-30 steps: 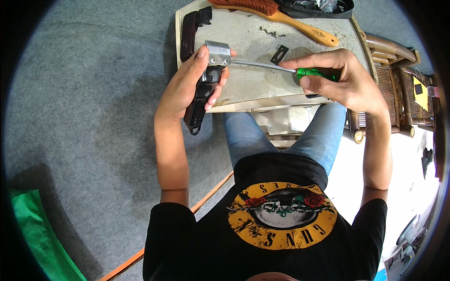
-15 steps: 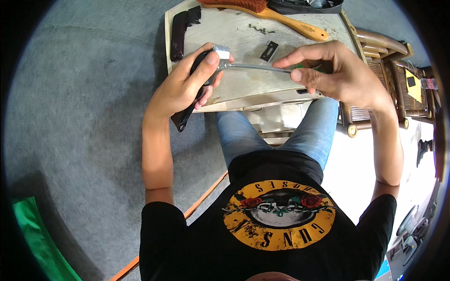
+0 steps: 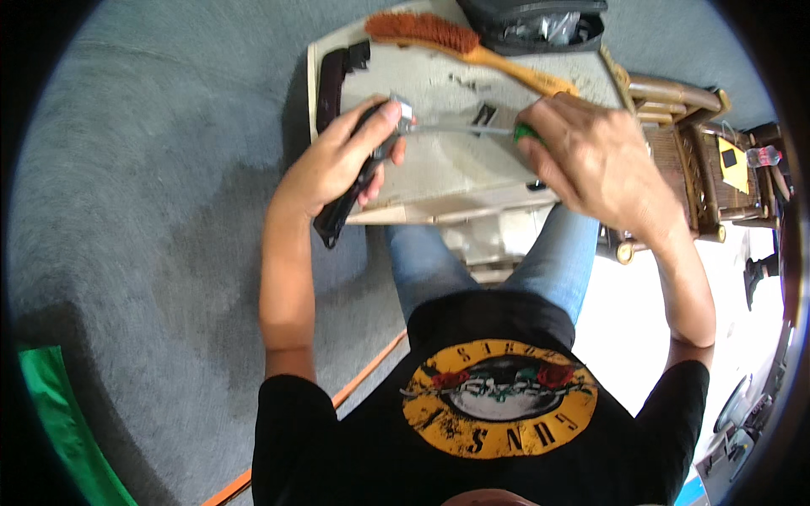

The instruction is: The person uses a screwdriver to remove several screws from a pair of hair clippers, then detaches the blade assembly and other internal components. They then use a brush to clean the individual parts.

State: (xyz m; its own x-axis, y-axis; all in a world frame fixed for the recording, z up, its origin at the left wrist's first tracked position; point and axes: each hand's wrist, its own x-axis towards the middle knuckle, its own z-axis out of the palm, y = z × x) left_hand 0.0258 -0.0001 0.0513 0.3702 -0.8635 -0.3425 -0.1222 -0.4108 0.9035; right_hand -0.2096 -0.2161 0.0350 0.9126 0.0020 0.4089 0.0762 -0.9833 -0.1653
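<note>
My left hand (image 3: 325,173) is wrapped round a black hair clipper (image 3: 339,215) with a silver metal head, its lower end jutting out below my palm. From the right, my right hand (image 3: 595,160) closes over the green handle of a screwdriver (image 3: 464,130). Its long thin shaft runs level to the left, and the tip meets the clipper's metal head. Most of the handle is hidden under my fingers. Behind the shaft, a small black-and-silver plate (image 3: 484,115) lies on the table. A dark, long housing piece (image 3: 331,88) rests near the table's left edge.
The pale table (image 3: 439,181) also carries small screws (image 3: 464,82), a wooden-handled brush (image 3: 422,32) with reddish bristles, and an open black case (image 3: 506,42) at the back. Bamboo chairs (image 3: 675,118) stand to the right, one bearing a yellow item (image 3: 732,169). My legs are under the front edge.
My right hand has gone from loosely spread fingers to a closed grip over the screwdriver's green handle. The left hand keeps its hold on the clipper. The view has shifted slightly.
</note>
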